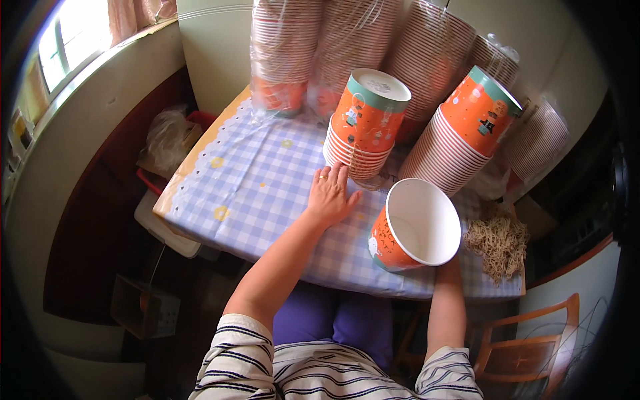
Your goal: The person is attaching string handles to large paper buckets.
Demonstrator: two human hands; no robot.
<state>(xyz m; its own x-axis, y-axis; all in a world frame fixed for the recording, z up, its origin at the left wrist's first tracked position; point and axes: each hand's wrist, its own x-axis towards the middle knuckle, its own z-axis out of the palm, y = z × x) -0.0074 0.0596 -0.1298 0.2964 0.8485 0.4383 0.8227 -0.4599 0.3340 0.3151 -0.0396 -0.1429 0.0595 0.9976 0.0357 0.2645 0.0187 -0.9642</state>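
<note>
My left hand (331, 197) has its fingers stretched out, the tips at the lower rims of a short stack of upside-down orange paper buckets (367, 123) with green bands. Right of that hand, a single orange paper bucket (393, 243) has its white open mouth facing up toward me. My right forearm (448, 300) reaches up behind this bucket's right side, which hides the hand and its fingers. Whether it grips the bucket cannot be seen. A taller stack of upside-down buckets (460, 137) stands beyond it.
Tall plastic-wrapped bucket stacks (283, 53) line the back of the table. The tablecloth (247, 193) is blue-and-white checked. A tangled heap of tan strings (499, 241) lies at the right edge. A wooden chair (527, 347) stands lower right, an open box (143, 307) lower left.
</note>
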